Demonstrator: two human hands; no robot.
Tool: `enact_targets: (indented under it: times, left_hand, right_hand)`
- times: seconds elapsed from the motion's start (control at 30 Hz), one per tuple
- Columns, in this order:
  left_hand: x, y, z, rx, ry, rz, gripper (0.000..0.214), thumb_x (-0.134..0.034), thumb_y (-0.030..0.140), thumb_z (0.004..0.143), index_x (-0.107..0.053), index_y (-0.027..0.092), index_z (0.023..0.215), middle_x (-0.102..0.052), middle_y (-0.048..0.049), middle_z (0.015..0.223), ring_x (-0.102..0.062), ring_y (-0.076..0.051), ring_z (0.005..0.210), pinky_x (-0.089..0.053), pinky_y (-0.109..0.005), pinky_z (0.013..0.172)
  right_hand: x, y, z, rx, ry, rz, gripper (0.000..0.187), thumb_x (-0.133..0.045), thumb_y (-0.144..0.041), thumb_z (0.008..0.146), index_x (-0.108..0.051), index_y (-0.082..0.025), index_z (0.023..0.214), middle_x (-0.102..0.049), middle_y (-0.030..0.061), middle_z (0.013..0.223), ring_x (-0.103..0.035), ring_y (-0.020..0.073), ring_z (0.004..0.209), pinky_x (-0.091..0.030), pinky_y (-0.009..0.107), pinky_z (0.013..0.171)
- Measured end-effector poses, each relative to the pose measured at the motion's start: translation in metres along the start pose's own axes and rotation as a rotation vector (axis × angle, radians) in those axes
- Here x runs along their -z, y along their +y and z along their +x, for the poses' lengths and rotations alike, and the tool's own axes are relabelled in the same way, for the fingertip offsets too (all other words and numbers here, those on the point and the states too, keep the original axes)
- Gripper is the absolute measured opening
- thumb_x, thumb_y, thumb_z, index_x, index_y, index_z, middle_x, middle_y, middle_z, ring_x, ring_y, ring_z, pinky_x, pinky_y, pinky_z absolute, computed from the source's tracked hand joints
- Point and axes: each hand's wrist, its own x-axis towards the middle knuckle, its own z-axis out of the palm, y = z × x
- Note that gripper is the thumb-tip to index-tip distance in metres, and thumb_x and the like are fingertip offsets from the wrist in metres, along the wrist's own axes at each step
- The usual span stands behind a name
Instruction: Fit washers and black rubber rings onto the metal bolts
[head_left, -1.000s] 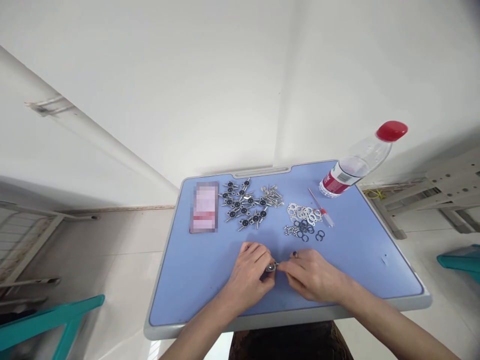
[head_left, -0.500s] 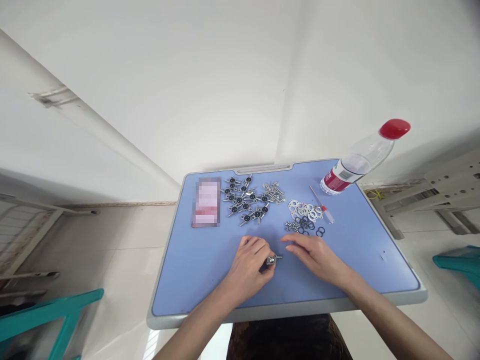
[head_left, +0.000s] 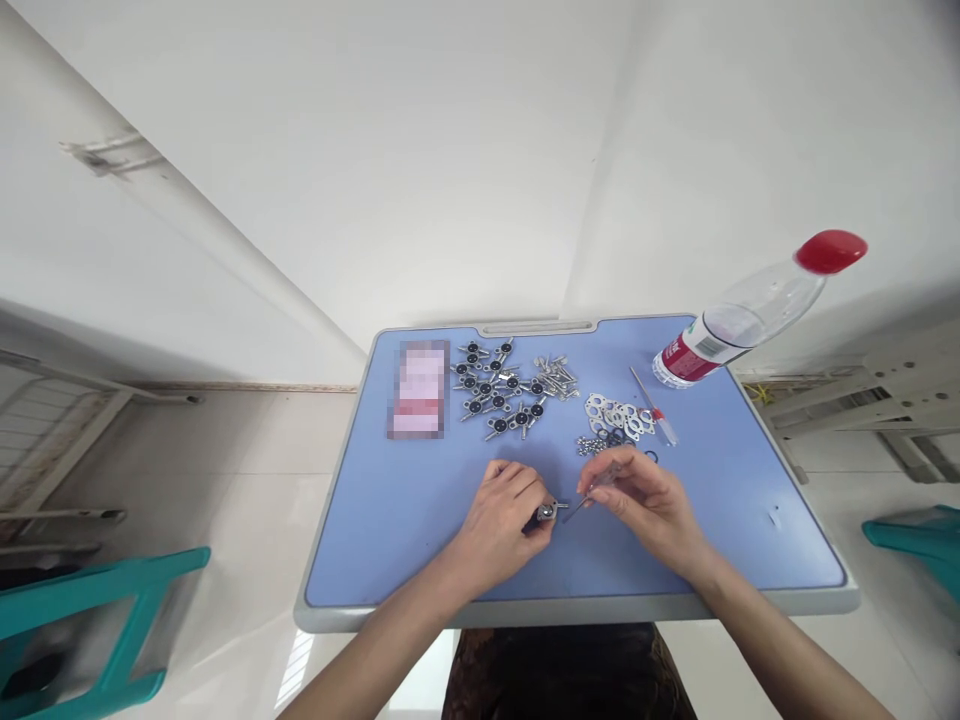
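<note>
My left hand [head_left: 502,515] is closed around a small metal fitting [head_left: 546,512], whose rounded silver end and thin pin stick out toward the right. The fingers hide the rest of it. Just to the right, my right hand [head_left: 637,495] pinches a small screwdriver [head_left: 579,506] with a thin dark shaft; its handle looks clear and is partly covered. The shaft slants down and left, its tip close to the fitting's pin; whether they touch I cannot tell. Beyond my right fingers lie small metal balls or nuts [head_left: 590,446] and black rubber rings [head_left: 616,437].
Several metal fittings with black discs [head_left: 499,402] lie mid-table, beside metal pins [head_left: 556,378]. Flat metal gaskets [head_left: 621,415] and a red-and-clear screwdriver [head_left: 657,413] lie to the right. A water bottle [head_left: 701,350] stands back right; a blurred flat rectangle [head_left: 420,390] lies left on the blue table [head_left: 375,520].
The screwdriver now shows in my right hand, whose fingers have closed together. My left hand keeps hold of the fitting. The view has shifted slightly.
</note>
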Motion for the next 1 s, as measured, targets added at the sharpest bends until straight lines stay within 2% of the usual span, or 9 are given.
enact_targets:
  times: [0.07, 0.17, 0.23, 0.33, 0.77, 0.87, 1.0]
  left_hand:
    - [-0.001, -0.001, 0.000, 0.001, 0.003, 0.005, 0.011, -0.057, 0.008, 0.079, -0.055, 0.019, 0.083, -0.059, 0.0000, 0.078, -0.053, -0.016, 0.077, -0.037, -0.034, 0.078]
    - [-0.002, -0.001, 0.000, 0.004, 0.004, 0.010, 0.010, -0.057, 0.009, 0.080, -0.055, 0.019, 0.081, -0.059, -0.0003, 0.077, -0.053, -0.017, 0.076, -0.037, -0.034, 0.077]
    - [-0.001, -0.001, 0.000, 0.006, 0.001, 0.018, 0.010, -0.057, 0.010, 0.080, -0.054, 0.019, 0.080, -0.058, -0.0001, 0.076, -0.052, -0.016, 0.074, -0.037, -0.033, 0.077]
    - [-0.001, -0.001, 0.000, 0.003, -0.002, 0.026, 0.010, -0.057, 0.010, 0.079, -0.055, 0.019, 0.080, -0.058, 0.0000, 0.075, -0.051, -0.017, 0.073, -0.037, -0.033, 0.076]
    - [-0.002, -0.001, 0.000, 0.018, 0.005, 0.016, 0.011, -0.057, 0.010, 0.076, -0.053, 0.020, 0.080, -0.059, -0.0001, 0.076, -0.053, -0.017, 0.074, -0.036, -0.033, 0.076]
    - [-0.002, -0.002, -0.001, 0.022, 0.005, 0.000, 0.011, -0.055, 0.010, 0.075, -0.053, 0.020, 0.079, -0.059, -0.0004, 0.075, -0.052, -0.017, 0.074, -0.036, -0.034, 0.076]
    - [-0.002, -0.002, 0.000, 0.030, -0.008, -0.016, 0.012, -0.055, 0.009, 0.073, -0.051, 0.019, 0.074, -0.055, 0.0003, 0.073, -0.050, -0.017, 0.073, -0.036, -0.034, 0.075]
  right_hand:
    - [-0.004, 0.000, -0.001, 0.092, -0.022, -0.066, 0.010, -0.056, -0.026, 0.094, -0.058, -0.022, 0.102, -0.063, 0.0042, 0.090, -0.062, 0.0157, 0.081, -0.055, 0.030, 0.073]
    - [-0.009, 0.004, -0.002, 0.215, -0.074, -0.160, 0.025, -0.051, -0.019, 0.095, -0.056, -0.025, 0.118, -0.063, 0.0040, 0.093, -0.061, 0.0157, 0.086, -0.054, 0.031, 0.077]
    - [-0.012, 0.006, -0.003, 0.262, -0.107, -0.204, 0.034, -0.048, -0.016, 0.096, -0.051, -0.026, 0.128, -0.063, 0.0045, 0.094, -0.060, 0.0158, 0.087, -0.054, 0.031, 0.076]
    - [-0.014, 0.007, -0.003, 0.293, -0.135, -0.259, 0.038, -0.045, -0.016, 0.097, -0.046, -0.025, 0.134, -0.062, 0.0055, 0.095, -0.059, 0.0163, 0.087, -0.053, 0.032, 0.075]
    - [-0.019, 0.007, 0.000, 0.341, -0.210, -0.368, 0.037, -0.040, -0.019, 0.100, -0.041, -0.023, 0.136, -0.063, 0.0063, 0.096, -0.060, 0.0167, 0.088, -0.053, 0.032, 0.076]
    - [-0.021, 0.007, 0.001, 0.415, -0.208, -0.448, 0.040, -0.038, -0.017, 0.099, -0.036, -0.022, 0.139, -0.064, 0.0057, 0.094, -0.061, 0.0159, 0.084, -0.053, 0.030, 0.072]
    - [-0.024, 0.004, 0.003, 0.438, -0.161, -0.443, 0.030, -0.043, -0.015, 0.097, -0.043, -0.021, 0.126, -0.067, 0.0040, 0.092, -0.062, 0.0148, 0.080, -0.052, 0.028, 0.069]
